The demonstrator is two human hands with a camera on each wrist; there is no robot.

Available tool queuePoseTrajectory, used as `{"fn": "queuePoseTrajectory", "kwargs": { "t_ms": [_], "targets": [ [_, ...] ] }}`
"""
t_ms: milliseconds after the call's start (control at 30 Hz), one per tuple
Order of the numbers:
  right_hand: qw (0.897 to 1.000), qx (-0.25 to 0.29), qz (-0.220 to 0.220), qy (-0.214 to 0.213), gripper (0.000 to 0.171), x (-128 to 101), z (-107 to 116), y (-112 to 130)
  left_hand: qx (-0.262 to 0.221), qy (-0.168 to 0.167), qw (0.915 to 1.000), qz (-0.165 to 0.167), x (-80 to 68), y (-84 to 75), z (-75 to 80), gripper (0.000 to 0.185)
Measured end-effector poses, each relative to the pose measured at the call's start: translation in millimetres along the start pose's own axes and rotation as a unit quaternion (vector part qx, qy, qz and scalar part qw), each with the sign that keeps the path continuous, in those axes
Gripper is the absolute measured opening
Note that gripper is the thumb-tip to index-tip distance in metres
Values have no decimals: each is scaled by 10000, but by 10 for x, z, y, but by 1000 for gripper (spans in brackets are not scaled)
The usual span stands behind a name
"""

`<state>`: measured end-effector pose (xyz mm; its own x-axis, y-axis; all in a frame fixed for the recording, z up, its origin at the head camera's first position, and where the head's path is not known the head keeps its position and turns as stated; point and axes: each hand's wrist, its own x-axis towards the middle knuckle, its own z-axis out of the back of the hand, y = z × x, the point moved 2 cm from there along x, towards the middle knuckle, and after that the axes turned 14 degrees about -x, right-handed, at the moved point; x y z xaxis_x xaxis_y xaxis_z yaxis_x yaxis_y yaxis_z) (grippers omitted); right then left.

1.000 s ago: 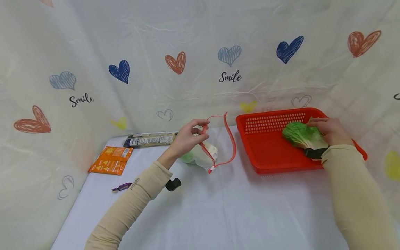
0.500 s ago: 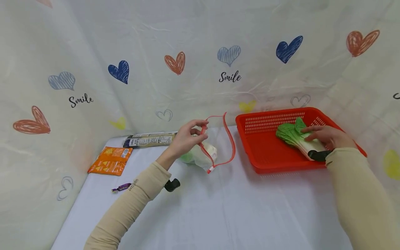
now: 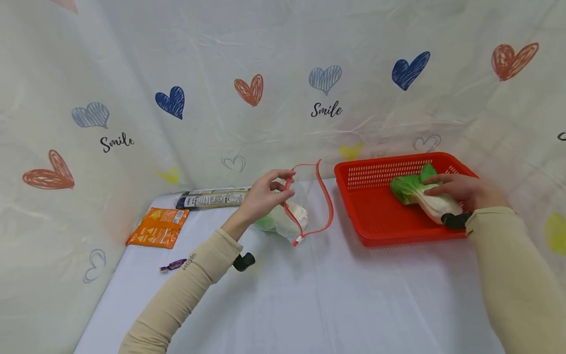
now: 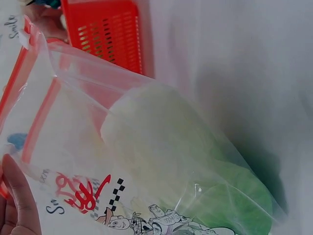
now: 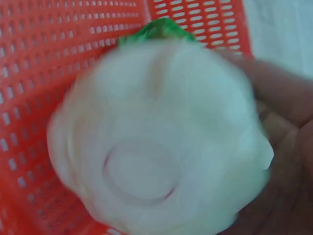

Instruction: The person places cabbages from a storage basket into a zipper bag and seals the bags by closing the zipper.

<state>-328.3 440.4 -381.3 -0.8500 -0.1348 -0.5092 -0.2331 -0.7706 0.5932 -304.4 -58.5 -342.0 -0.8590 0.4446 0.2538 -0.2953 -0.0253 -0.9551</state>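
Green-leafed cabbage gripped by right hand, leaves pointing left, left hand pinching bag

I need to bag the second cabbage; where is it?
In the head view the cabbage is at right, inside the red basket, held by the right hand.

White table; heart-printed plastic sheet walls it in.
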Motion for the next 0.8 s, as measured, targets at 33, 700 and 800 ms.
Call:
{"fn": "queuePoseTrajectory", "kwargs": {
  "t_ms": [33,700,800],
  "targets": [
    [9999,90,66,-65,74,-8,10,44,10,-4,10000,-8,0,-4,2,46],
    [9469,-1798,2230,-1463,56,-798,-355,1650,125,-152,9998,27,13,-29,37,45],
    [9326,-1850,2524,-1796,57,-928,-488,1852,152,-210,9996,87,18,-37,55,44]
  ]
}}
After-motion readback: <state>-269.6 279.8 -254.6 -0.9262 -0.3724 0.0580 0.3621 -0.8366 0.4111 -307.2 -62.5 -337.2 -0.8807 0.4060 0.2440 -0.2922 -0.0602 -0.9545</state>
